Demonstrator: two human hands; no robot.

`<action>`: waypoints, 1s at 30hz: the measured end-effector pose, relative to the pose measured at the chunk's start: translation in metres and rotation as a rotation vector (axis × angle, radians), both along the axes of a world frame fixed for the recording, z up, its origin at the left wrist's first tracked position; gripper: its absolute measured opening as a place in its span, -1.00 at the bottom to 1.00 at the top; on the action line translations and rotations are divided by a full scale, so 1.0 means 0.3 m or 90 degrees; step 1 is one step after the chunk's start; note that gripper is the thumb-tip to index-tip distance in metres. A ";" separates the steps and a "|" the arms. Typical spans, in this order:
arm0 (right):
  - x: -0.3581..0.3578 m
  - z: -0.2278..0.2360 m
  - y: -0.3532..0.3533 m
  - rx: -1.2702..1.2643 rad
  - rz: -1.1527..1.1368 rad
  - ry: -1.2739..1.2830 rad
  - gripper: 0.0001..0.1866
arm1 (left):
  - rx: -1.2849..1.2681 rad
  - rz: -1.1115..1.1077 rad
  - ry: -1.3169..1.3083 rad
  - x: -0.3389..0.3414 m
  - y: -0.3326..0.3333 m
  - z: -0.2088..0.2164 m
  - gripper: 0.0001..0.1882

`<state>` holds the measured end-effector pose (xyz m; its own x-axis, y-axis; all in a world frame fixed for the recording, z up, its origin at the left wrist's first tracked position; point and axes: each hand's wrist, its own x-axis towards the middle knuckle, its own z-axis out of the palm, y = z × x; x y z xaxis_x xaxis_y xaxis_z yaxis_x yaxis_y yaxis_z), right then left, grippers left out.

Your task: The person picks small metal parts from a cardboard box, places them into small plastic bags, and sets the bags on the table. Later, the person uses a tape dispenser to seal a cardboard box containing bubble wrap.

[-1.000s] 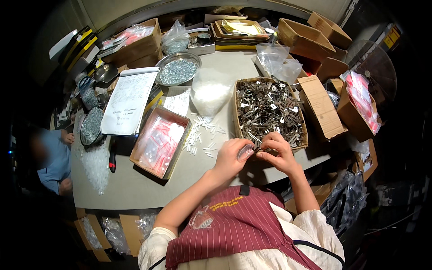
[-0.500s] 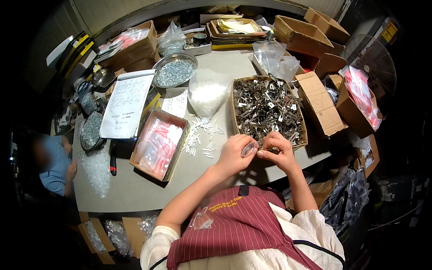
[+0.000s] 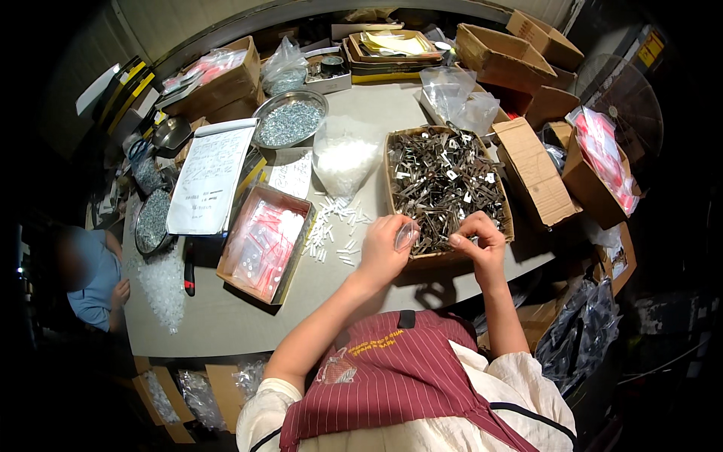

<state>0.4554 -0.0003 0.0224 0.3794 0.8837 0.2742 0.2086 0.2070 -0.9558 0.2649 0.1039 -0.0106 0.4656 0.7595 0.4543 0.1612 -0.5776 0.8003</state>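
Note:
My left hand [image 3: 382, 252] is closed on a small see-through plastic bag [image 3: 407, 236], held in front of the near left corner of a cardboard box [image 3: 452, 257]. That box is heaped with dark metal clips [image 3: 448, 184], a few pale pieces among them. My right hand [image 3: 482, 242] hovers at the box's near right edge, apart from the left. Its thumb and fingers are pinched together, and whatever lies between them is too small to make out. To the left, short white plastic tubes [image 3: 322, 232] lie scattered beside a bag of white pieces [image 3: 346, 154].
A shallow box [image 3: 285, 279] of red-and-white packets stands left of the tubes. Behind it are a notepad [image 3: 211, 177] and a metal bowl [image 3: 292, 120] of small silvery parts. Open cartons [image 3: 535, 177] crowd the right side. Another person [image 3: 94, 271] is at the far left.
My hands, close together before at the box's near edge, have moved apart. The left went slightly left with the plastic bag; the right shifted right.

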 end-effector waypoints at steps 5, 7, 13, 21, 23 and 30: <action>0.036 0.019 0.000 0.013 0.055 0.476 -0.90 | -0.057 -0.032 0.010 -0.006 -0.014 -0.019 -0.85; 0.046 0.017 0.000 0.038 0.031 0.462 -0.91 | -0.072 -0.048 0.008 -0.014 -0.017 -0.023 -0.82; -0.087 0.075 -0.012 0.060 0.014 -0.058 -0.89 | -0.074 -0.096 -0.006 -0.021 -0.050 0.025 -0.71; -0.167 0.126 0.020 0.163 0.155 -0.517 -0.77 | -0.136 -0.101 0.001 -0.051 -0.088 -0.024 -0.57; -0.179 0.149 0.012 0.170 0.163 -0.563 -0.74 | -0.169 -0.126 -0.035 -0.057 -0.090 -0.027 -0.54; -0.168 0.199 -0.008 0.085 0.240 -0.610 -0.76 | -0.248 -0.078 -0.002 -0.077 -0.118 -0.037 -0.55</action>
<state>0.4049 -0.0028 0.0820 -0.3444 0.8402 0.4189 0.7686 0.5086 -0.3881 0.2420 0.0684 -0.0217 0.5619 0.8144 0.1449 0.1071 -0.2452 0.9635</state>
